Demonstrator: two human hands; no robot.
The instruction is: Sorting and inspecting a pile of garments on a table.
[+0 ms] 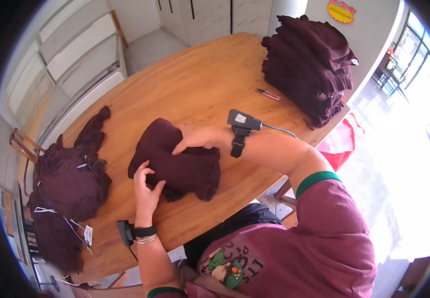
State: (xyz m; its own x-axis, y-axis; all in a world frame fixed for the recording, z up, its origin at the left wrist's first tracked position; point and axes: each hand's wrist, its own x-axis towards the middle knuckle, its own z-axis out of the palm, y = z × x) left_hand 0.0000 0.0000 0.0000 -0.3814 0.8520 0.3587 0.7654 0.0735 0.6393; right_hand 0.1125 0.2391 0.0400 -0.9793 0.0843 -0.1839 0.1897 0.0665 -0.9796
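Observation:
A dark maroon garment (185, 164) lies partly folded in the middle of the round wooden table (195, 84). My left hand (146, 187) grips its near-left edge, fingers curled into the cloth. My right hand (191, 139) presses down on its top, pinching a fold near the upper middle. Both wrists carry black strapped devices.
A tall stack of folded maroon garments (308, 64) stands at the table's far right. A loose heap of unfolded maroon garments with tags (68, 184) covers the left edge. Small scissors (267, 94) lie near the stack. A red bag (339, 141) sits on the floor beyond the table's right edge.

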